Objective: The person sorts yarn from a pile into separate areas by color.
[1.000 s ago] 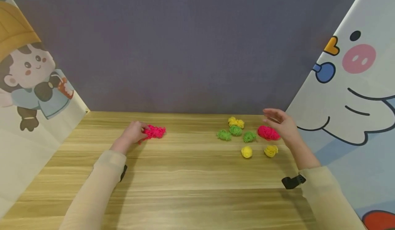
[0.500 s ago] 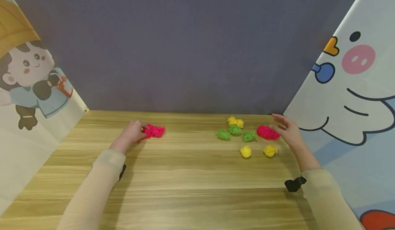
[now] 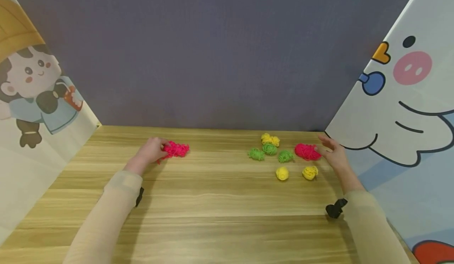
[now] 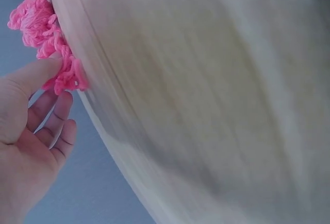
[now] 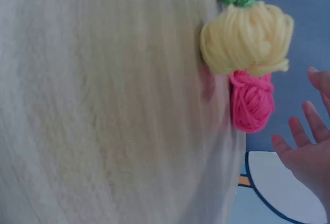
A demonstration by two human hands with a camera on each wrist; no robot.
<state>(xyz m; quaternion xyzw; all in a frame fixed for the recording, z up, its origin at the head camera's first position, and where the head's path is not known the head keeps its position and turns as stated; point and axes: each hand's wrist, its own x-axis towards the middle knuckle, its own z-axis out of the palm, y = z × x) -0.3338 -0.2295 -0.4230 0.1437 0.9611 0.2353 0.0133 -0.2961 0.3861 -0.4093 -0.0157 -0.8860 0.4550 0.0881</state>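
Note:
My left hand point(image 3: 153, 150) pinches the left end of a loose, tangled bundle of pink yarn point(image 3: 178, 149) lying on the table. In the left wrist view the thumb and a finger grip the yarn point(image 4: 66, 74), while the other fingers are bent below it. My right hand point(image 3: 333, 153) is at the right end of a wound pink yarn ball point(image 3: 306, 152), its fingers spread and relaxed. In the right wrist view this hand point(image 5: 312, 144) shows a gap between its fingers and the pink ball point(image 5: 251, 102).
Beside the pink ball lie several green balls of yarn point(image 3: 269, 149). A yellow bundle point(image 3: 270, 140) sits behind them, and two yellow balls point(image 3: 282, 173) are nearer the front. A grey panel point(image 3: 213, 59) borders the wooden table point(image 3: 213, 193) at the back, with printed panels on both sides.
My right hand has come down and slightly right, from above the pink ball to beside its right end. The left hand keeps its pinch on the pink yarn.

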